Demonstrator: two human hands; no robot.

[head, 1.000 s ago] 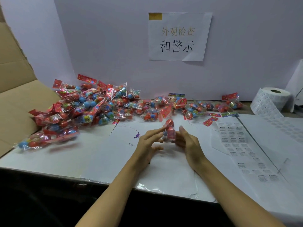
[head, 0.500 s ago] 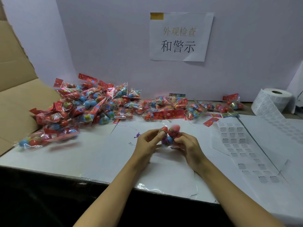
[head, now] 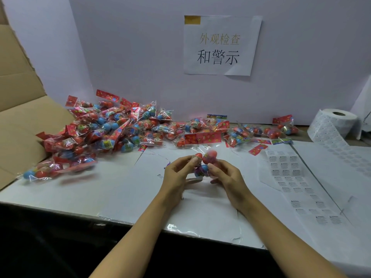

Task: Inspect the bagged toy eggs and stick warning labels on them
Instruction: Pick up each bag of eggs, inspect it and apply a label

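Holding one bagged toy egg pack (head: 202,163) above the table (head: 124,189), our left hand (head: 177,174) and right hand (head: 227,177) both pinching it, heap of bagged eggs (head: 104,133) behind, label sheet (head: 291,177) to our right, label roll (head: 333,123) beyond it.

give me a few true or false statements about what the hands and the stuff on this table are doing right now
1. Both hands, the left hand and the right hand, hold one bag of toy eggs. True.
2. The label roll sits at the table's far left. False: it sits at the far right.
3. The pile of bagged eggs lies left of the hands. True.
4. The label sheet lies under the pile. False: it lies flat to the right of the hands.
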